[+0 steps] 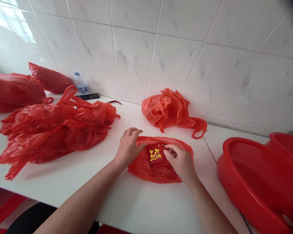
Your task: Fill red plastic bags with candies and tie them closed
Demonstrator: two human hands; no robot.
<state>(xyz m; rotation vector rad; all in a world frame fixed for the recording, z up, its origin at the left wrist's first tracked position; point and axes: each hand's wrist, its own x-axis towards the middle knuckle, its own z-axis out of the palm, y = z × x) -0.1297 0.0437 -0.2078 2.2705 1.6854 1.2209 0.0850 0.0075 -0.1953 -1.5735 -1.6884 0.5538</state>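
Observation:
A red plastic bag [146,169] lies flat on the white counter [146,208] in front of me. On it sits a small red packet with gold characters [155,154]. My left hand [129,146] rests on the bag's left edge, its fingers curled down onto the plastic beside the packet. My right hand [180,161] is at the packet's right side, fingertips pinched on its edge.
A heap of red plastic bags [53,130] lies to the left, with stuffed red bags [14,91] behind it. A crumpled red bag [168,110] sits by the tiled wall. Also there: a water bottle [80,84], a black phone [88,96], and red plastic basins [263,182] at right.

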